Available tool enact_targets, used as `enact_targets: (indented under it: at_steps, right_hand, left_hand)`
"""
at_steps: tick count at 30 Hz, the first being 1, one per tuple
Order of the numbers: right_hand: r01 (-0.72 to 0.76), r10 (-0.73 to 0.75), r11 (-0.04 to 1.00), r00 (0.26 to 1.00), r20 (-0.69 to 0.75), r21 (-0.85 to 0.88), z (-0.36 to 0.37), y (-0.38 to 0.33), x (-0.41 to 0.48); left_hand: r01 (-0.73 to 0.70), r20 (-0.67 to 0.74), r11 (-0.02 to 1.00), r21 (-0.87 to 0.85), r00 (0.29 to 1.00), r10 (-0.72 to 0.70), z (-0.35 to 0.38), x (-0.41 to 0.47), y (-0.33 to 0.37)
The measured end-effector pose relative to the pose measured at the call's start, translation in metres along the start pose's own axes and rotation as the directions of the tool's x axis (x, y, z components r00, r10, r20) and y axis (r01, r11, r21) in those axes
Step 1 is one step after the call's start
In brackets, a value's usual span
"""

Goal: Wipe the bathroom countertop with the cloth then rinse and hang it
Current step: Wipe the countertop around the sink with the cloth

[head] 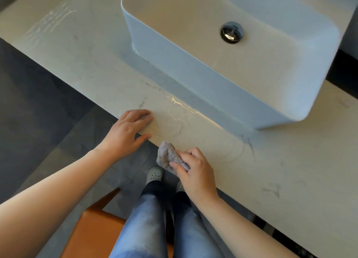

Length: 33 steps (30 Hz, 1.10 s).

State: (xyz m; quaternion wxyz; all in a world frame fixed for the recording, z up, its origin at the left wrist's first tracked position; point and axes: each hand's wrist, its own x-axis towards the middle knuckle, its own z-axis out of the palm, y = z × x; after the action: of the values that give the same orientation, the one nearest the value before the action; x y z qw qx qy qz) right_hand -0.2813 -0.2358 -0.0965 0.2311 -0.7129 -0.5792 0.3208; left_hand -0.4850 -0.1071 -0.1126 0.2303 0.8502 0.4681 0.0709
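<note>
While the right grip (195,172) pinches the bunched grey fleecy cloth (168,157) at the edge of the pale veined stone desk (271,160), in front of the white ceramic basin (213,83), left grip (126,131) spread flat nearby, the overhanging cloth could slip off, skipping the wet streaks (180,106).

Left hand (126,129): palm down, flat on the counter (251,170) at its near edge. Fingers (142,115) nearly straight and close together, pointing forward-right; thumb splayed along the front edge. Wrist about level, holding nothing.

Right hand (195,170): knuckles up, fingers curled round a bunched cloth (167,155), thumb pressed on top of it. The grip sits at the counter's front edge, the cloth sticking out to the left of the hand.

Both forearms are bare, coming in from the lower corners and converging forward. Hands are near each other, not touching; the left is further forward.
</note>
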Motion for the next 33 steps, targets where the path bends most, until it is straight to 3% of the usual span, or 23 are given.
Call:
enact_targets:
  at_steps: [4,8,11,16,23,27,31,33]
  right_hand:
    - [-0.043,0.051,0.996,0.994,-0.097,0.083,-0.024,-0.001,0.025]
    - [-0.039,0.025,0.999,0.951,-0.307,-0.038,-0.039,0.012,0.079]
    - [-0.022,-0.003,0.997,0.94,-0.34,-0.069,-0.039,0.023,0.112]
    - [-0.015,-0.042,0.99,0.915,-0.401,-0.138,-0.022,0.025,0.126]
    - [0.069,-0.128,0.979,0.939,-0.32,-0.19,0.01,0.007,0.084]
    - [0.157,-0.187,0.974,0.963,-0.193,-0.161,0.027,-0.01,0.044]
    - [0.035,-0.035,0.999,0.999,-0.033,0.02,0.015,-0.028,0.041]
    - [0.041,-0.035,0.998,0.993,-0.109,0.051,0.0,-0.031,0.053]
  left_hand:
    - [0.029,-0.025,1.0,-0.001,0.999,-0.029,0.005,-0.004,0.005]
    - [0.06,-0.066,0.998,-0.021,0.996,-0.061,0.01,-0.007,0.01]
    - [0.069,-0.112,0.997,-0.027,0.991,-0.072,0.012,-0.011,0.012]
    - [0.216,-0.237,0.976,-0.024,0.947,-0.215,0.008,-0.025,0.0]
    - [0.208,-0.195,0.978,-0.002,0.959,-0.204,0.002,-0.03,-0.021]
    - [0.192,-0.18,0.98,-0.044,0.964,-0.197,-0.002,-0.031,-0.027]
    - [0.179,-0.179,0.983,-0.033,0.967,-0.182,-0.007,-0.029,-0.03]
    - [0.188,-0.186,0.981,-0.042,0.964,-0.192,-0.009,-0.026,-0.03]
